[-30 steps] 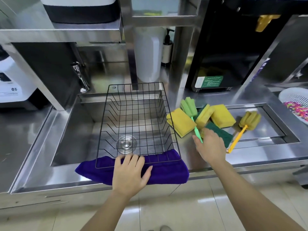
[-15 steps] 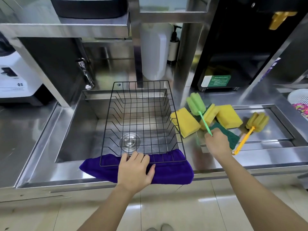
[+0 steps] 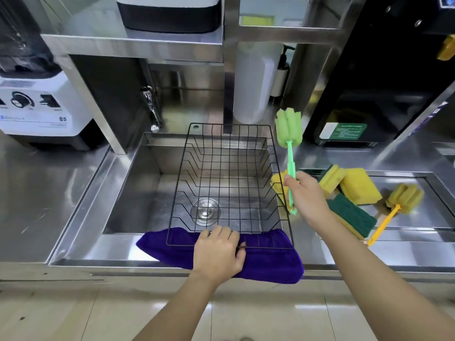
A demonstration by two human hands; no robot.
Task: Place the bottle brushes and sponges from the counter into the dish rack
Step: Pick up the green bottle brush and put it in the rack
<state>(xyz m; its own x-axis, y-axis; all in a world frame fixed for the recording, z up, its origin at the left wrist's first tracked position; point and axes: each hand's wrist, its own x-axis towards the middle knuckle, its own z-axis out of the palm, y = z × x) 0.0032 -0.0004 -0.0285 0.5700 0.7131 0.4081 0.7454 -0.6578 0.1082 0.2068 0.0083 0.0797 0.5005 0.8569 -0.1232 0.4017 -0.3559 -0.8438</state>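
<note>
A black wire dish rack point(image 3: 273, 153) sits over the sink, nothing inside it. My left hand point(image 3: 218, 254) grips its front rim over a purple cloth point(image 3: 270, 264). My right hand point(image 3: 306, 196) holds the green bottle brush point(image 3: 288, 130) by its handle, lifted upright beside the rack's right edge, foam head up. On the counter to the right lie several yellow sponges point(image 3: 358, 185), one turned dark green side up point(image 3: 349, 215), and one partly hidden behind my right hand. A yellow bottle brush point(image 3: 403, 198) lies at the far right.
A steel sink point(image 3: 147, 188) with a round drain lies under the rack, a tap point(image 3: 152, 112) at its back left. A white blender base point(image 3: 37, 107) stands left, a black machine point(image 3: 369, 82) at the back right, a white container and pump bottle point(image 3: 283, 70) behind.
My right hand has lifted the green brush off the sponges and carried it up and left to the rack's right edge. My left hand has stayed on the rack's front rim.
</note>
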